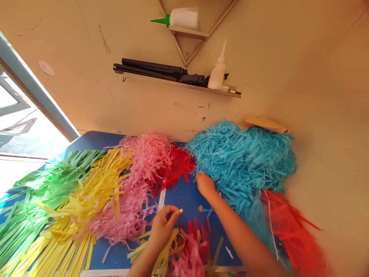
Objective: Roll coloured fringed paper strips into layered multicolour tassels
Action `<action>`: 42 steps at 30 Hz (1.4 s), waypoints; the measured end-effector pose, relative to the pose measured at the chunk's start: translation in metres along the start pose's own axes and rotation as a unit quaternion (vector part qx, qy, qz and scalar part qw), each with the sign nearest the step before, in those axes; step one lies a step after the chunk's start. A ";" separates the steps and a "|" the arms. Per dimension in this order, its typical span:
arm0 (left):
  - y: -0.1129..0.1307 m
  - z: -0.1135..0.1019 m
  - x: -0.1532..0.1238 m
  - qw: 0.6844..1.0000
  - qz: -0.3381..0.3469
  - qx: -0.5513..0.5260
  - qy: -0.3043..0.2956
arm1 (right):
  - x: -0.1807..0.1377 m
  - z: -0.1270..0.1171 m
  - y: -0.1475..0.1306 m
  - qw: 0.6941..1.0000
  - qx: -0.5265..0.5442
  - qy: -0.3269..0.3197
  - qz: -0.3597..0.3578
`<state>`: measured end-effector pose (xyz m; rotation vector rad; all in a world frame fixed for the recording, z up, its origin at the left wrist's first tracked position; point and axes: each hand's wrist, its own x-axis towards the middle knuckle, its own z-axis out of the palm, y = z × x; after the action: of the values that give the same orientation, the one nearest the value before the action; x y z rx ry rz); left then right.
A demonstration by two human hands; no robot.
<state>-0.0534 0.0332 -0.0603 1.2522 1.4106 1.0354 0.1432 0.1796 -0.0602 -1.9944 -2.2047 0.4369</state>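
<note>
My left hand is closed in a pinch on a bunch of yellow paper strips near the front edge of the blue table. Pink and red strips lie just right of that bunch. My right hand reaches forward with its fingers curled into the edge of the big blue strip pile; whether it holds any strips is hidden.
Piles of fringed paper cover the table: green, yellow, pink, dark red, orange-red. A wall shelf carries black tools and a glue bottle; another bottle sits higher. A window is at left.
</note>
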 end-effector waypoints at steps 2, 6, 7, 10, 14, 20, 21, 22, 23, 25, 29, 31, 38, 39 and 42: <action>0.002 -0.001 0.003 1.000 0.000 -0.003 0.005 | -0.012 -0.005 0.004 0.999 0.029 0.013 -0.007; 0.008 -0.001 0.008 1.000 -0.001 -0.002 0.013 | -0.046 -0.016 0.009 0.994 0.105 0.030 -0.022; 0.010 0.001 0.009 1.000 0.000 0.000 0.013 | -0.056 -0.018 0.008 0.992 0.121 0.030 -0.028; 0.019 0.009 0.010 1.000 0.022 0.018 0.009 | -0.092 -0.018 -0.001 0.964 0.259 0.002 -0.058; 0.029 0.020 0.005 0.996 0.069 0.058 0.002 | -0.134 -0.002 -0.017 0.831 0.556 -0.019 -0.026; 0.030 0.030 -0.005 0.991 0.104 0.082 -0.027 | -0.156 0.015 -0.020 0.731 0.675 0.057 0.081; 0.030 0.032 -0.006 0.990 0.108 0.085 -0.033 | -0.157 0.016 -0.019 0.724 0.680 0.071 0.088; 0.031 0.033 -0.007 0.989 0.111 0.090 -0.038 | -0.158 0.016 -0.018 0.721 0.682 0.080 0.092; 0.032 0.034 -0.008 0.988 0.115 0.096 -0.043 | -0.159 0.015 -0.017 0.723 0.679 0.083 0.093; 0.035 0.036 -0.010 0.985 0.125 0.110 -0.051 | -0.161 0.015 -0.014 0.735 0.667 0.086 0.089; 0.042 0.037 -0.013 0.972 0.156 0.154 -0.083 | -0.167 0.012 -0.007 0.778 0.618 0.096 0.060; 0.043 0.035 -0.014 0.963 0.176 0.174 -0.111 | -0.170 0.009 -0.004 0.814 0.573 0.093 0.030; 0.042 0.033 -0.020 0.939 0.220 0.226 -0.134 | -0.179 0.003 0.002 0.838 0.540 0.073 -0.015; 0.043 0.034 -0.021 0.938 0.223 0.226 -0.137 | -0.180 0.002 0.002 0.843 0.533 0.070 -0.018; 0.045 0.034 -0.023 0.940 0.222 0.214 -0.145 | -0.183 0.001 0.003 0.856 0.514 0.051 -0.036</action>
<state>-0.0114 0.0160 -0.0207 2.0230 1.1805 0.8009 0.1667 -0.0015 -0.0449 -1.2727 -1.4194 1.1522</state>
